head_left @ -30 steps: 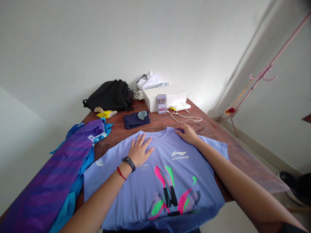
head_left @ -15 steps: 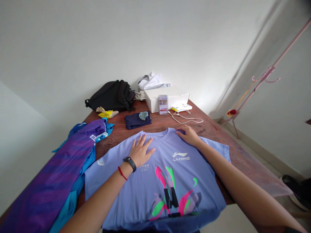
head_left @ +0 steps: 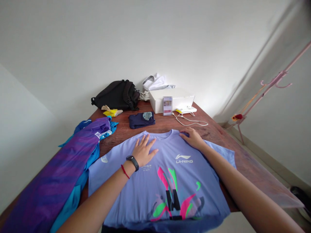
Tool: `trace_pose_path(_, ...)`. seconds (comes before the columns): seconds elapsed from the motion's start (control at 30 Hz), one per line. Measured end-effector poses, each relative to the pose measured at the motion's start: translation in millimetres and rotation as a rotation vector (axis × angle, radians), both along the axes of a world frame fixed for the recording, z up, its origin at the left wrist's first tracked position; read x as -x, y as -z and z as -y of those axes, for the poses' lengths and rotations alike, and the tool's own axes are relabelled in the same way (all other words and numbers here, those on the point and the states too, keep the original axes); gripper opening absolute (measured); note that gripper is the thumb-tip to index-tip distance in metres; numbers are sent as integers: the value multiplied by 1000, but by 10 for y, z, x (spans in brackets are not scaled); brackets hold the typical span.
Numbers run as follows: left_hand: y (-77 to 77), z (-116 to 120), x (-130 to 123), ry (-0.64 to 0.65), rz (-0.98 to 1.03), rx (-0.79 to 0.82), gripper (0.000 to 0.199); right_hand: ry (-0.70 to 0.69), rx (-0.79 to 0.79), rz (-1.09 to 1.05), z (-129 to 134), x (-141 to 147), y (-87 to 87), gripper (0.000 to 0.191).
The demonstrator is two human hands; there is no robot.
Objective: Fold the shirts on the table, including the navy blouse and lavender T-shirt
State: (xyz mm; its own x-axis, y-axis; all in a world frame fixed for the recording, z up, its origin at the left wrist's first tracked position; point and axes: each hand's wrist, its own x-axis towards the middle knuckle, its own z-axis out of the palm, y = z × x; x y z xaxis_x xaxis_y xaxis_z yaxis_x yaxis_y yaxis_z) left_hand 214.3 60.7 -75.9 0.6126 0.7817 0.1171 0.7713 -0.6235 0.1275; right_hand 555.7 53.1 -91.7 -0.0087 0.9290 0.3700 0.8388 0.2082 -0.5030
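A lavender-blue T-shirt [head_left: 155,181] lies spread front side up, its collar away from me and its lower part hanging at the near table edge. White lettering and a pink, green and black print mark its front. My left hand [head_left: 143,152] rests flat on the chest just below the collar, fingers spread. At the shoulder right of the collar, my right hand [head_left: 193,138] lies on the fabric with its fingers stretched and slightly bent. Neither hand grips the cloth visibly. A black band sits on my left wrist beside a red cord.
Purple and blue garments [head_left: 80,155] are piled on the left of the wooden table [head_left: 218,136]. Beyond the shirt lie a folded navy cloth [head_left: 138,120], a yellow packet [head_left: 112,112], a black backpack [head_left: 114,95], a white box [head_left: 155,103] and a white cable [head_left: 194,123]. A pink stand [head_left: 272,83] rises at right.
The whole view has shifted slightly, so things appear a little further right. My hands keep their places on the T-shirt, with no visible change in their hold.
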Motion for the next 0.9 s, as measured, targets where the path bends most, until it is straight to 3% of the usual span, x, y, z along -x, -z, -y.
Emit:
trace_pose_path(0.63,-2,-2,7,4,16,0,60,3,18,4,17,15,-30,27)
trace_pose_path(0.77,-10,-81,80,3,12,10,59,-1,22,-15,12,7,-29,28)
trace_pose_path(0.9,-4,-234,207,-92,-17,11,63,-27,9,-37,-5,-7,-27,26)
